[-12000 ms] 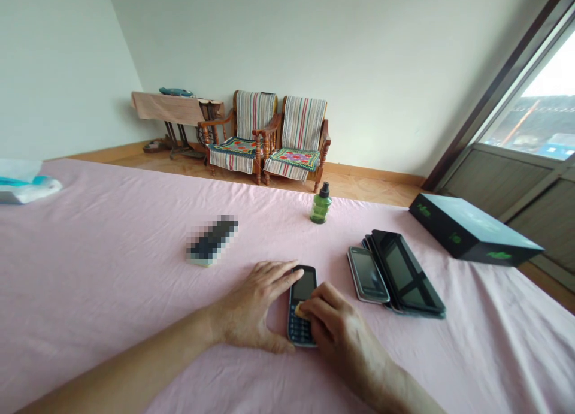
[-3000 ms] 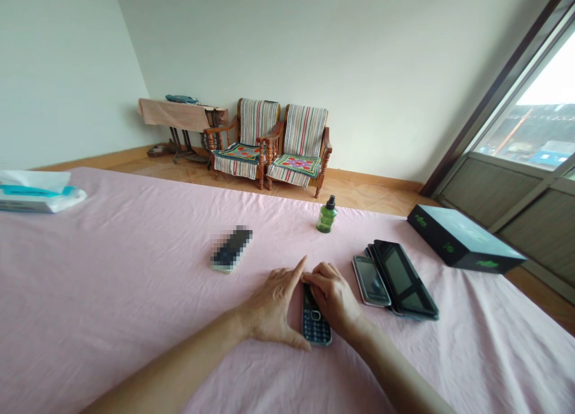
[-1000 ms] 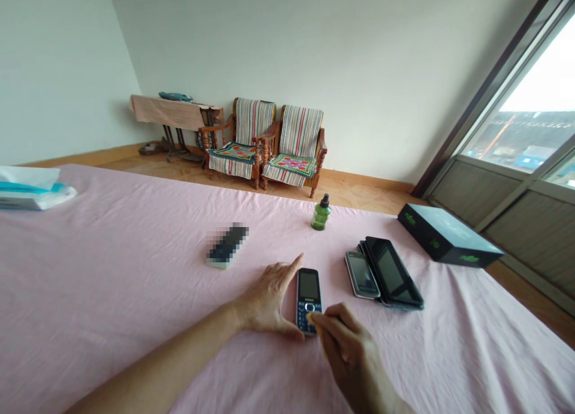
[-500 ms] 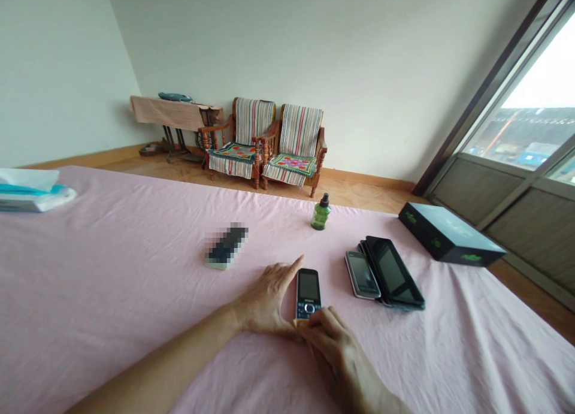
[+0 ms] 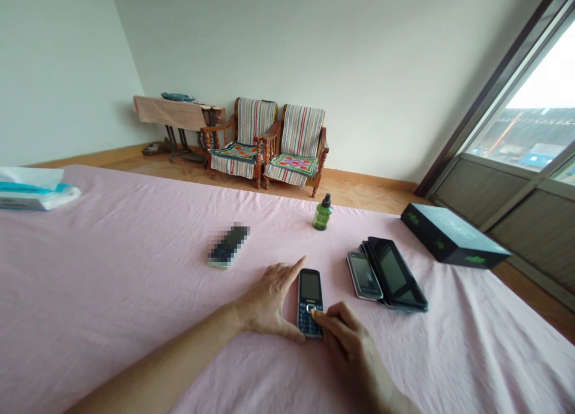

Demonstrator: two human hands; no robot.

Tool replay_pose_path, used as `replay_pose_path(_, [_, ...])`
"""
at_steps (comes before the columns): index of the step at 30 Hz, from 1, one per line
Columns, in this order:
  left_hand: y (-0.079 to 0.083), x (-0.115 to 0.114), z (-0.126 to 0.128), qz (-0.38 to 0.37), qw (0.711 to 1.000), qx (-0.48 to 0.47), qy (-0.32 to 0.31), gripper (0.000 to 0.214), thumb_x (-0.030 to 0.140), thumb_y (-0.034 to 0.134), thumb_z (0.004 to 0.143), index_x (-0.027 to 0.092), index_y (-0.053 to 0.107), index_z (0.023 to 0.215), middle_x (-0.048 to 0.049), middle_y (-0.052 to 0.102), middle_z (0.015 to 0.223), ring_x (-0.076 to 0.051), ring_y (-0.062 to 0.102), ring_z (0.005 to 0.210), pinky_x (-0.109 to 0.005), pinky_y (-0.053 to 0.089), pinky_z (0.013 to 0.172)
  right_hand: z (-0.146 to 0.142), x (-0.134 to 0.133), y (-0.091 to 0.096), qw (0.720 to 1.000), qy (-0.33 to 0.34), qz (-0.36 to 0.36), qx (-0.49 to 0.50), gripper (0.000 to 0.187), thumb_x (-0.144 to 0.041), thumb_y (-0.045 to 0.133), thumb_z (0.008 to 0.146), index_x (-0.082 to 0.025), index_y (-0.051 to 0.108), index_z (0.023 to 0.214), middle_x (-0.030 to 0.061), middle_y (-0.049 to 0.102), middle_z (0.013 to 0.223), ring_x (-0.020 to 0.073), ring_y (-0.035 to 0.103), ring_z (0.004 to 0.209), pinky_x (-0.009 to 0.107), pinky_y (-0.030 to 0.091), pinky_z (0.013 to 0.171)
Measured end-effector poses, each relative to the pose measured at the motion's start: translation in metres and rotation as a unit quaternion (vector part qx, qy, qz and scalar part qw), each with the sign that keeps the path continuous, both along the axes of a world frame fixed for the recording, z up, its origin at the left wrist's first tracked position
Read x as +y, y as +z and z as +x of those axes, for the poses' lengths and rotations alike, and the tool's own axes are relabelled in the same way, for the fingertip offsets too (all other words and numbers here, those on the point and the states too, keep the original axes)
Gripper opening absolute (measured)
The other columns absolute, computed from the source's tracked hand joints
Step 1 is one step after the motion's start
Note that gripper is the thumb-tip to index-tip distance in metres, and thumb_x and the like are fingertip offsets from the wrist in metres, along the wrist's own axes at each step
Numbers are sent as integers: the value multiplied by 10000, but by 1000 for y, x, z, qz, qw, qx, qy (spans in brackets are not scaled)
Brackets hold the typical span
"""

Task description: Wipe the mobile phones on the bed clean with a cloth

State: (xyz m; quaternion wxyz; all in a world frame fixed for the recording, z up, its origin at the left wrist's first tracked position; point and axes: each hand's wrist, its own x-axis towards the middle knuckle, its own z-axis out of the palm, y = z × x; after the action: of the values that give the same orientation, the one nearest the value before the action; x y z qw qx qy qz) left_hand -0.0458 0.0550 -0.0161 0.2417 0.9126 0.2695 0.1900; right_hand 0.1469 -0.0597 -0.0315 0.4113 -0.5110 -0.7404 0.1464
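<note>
A dark keypad phone [image 5: 309, 294] lies flat on the pink cloth [image 5: 112, 270]. My left hand [image 5: 271, 299] rests flat beside its left edge, fingers stretched out, thumb and forefinger touching the phone's side. My right hand [image 5: 348, 336] is closed in a pinch on a small yellowish pad [image 5: 313, 313], pressed on the phone's keypad.
Right of the phone lie a small touchscreen phone [image 5: 364, 275] and a stack of larger dark devices [image 5: 398, 274]. A green bottle [image 5: 321, 214] stands behind, a dark box [image 5: 451, 242] at the right edge, a blurred phone [image 5: 227, 246] to the left, a tissue pack [image 5: 33, 188] far left.
My right hand has gone up and down the phone: on the screen end three seconds ago, drawn back below the keypad half a second ago, now on the keypad again. The left hand stays put.
</note>
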Motion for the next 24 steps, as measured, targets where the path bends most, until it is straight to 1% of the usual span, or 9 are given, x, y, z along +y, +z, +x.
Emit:
replay_pose_path(2, [1, 0, 0, -1, 1000, 2, -1, 1306, 610, 803, 548, 245, -15, 1498, -154, 324, 1474, -374, 322, 1312, -532, 236, 1080, -4, -10, -8, 1000, 19, 4, -3, 321, -177, 407, 947, -229, 655, 1144, 71, 577, 865, 157, 603, 756, 245, 514, 651])
replay_pose_path(4, [2, 0, 0, -1, 1000, 6, -5, 1281, 615, 792, 564, 246, -3, 1498, -151, 329, 1471, -371, 325, 1312, -531, 235, 1084, -9, -18, -11, 999, 33, 2, 4, 306, -201, 420, 947, -252, 680, 1100, 66, 582, 856, 155, 603, 745, 243, 512, 644])
replay_pose_path(7, [4, -1, -1, 9, 1000, 9, -13, 1190, 618, 763, 611, 241, 62, 1495, -151, 282, 1495, -372, 286, 1342, -531, 221, 1097, -11, -18, -2, 998, 12, -12, 59, 280, -235, 445, 944, -239, 720, 997, 57, 581, 805, 140, 597, 679, 225, 499, 589])
replay_pose_path(9, [6, -3, -1, 20, 1000, 3, -12, 1093, 613, 759, 621, 233, 186, 1471, -150, 282, 1484, -374, 283, 1341, -521, 240, 1095, -9, -11, 11, 992, -30, -33, 121, 255, -275, 480, 932, -214, 726, 964, 47, 566, 764, 133, 584, 633, 211, 483, 536])
replay_pose_path(12, [10, -7, -1, 33, 999, -13, -11, 890, 587, 778, 608, 217, 424, 1335, -138, 413, 1354, -358, 401, 1238, -495, 332, 1045, -5, 4, 25, 976, -73, -61, 197, 238, -364, 556, 887, -209, 735, 907, 53, 584, 771, 164, 610, 698, 231, 501, 570])
replay_pose_path(14, [13, -10, 0, 35, 999, -19, -22, 749, 560, 778, 624, 201, 509, 1225, -122, 498, 1227, -327, 482, 1123, -469, 395, 989, -5, 12, 27, 968, -85, -75, 223, 258, -410, 590, 852, -204, 745, 849, 60, 599, 765, 180, 616, 708, 248, 505, 581])
replay_pose_path(17, [16, -13, 2, 27, 998, -25, -44, 615, 511, 768, 666, 186, 542, 1136, -98, 551, 1104, -288, 526, 1023, -418, 442, 931, -11, 20, 23, 960, -89, -107, 241, 260, -416, 623, 810, -192, 751, 774, 64, 606, 735, 186, 608, 680, 260, 490, 568])
replay_pose_path(20, [18, -14, 4, 18, 997, -35, -65, 512, 447, 760, 703, 185, 547, 1089, -86, 561, 1073, -267, 533, 1004, -377, 453, 919, -17, 22, 20, 950, -89, -131, 270, 230, -389, 641, 787, -188, 751, 763, 64, 613, 736, 185, 596, 686, 261, 472, 573])
replay_pose_path(24, [20, -14, 3, 11, 995, -64, -75, 380, 305, 697, 761, 185, 535, 1083, -71, 560, 1044, -241, 542, 991, -336, 460, 890, -19, 23, 31, 919, -82, -165, 348, 236, -404, 665, 766, -188, 748, 809, 58, 623, 748, 174, 584, 691, 249, 455, 568])
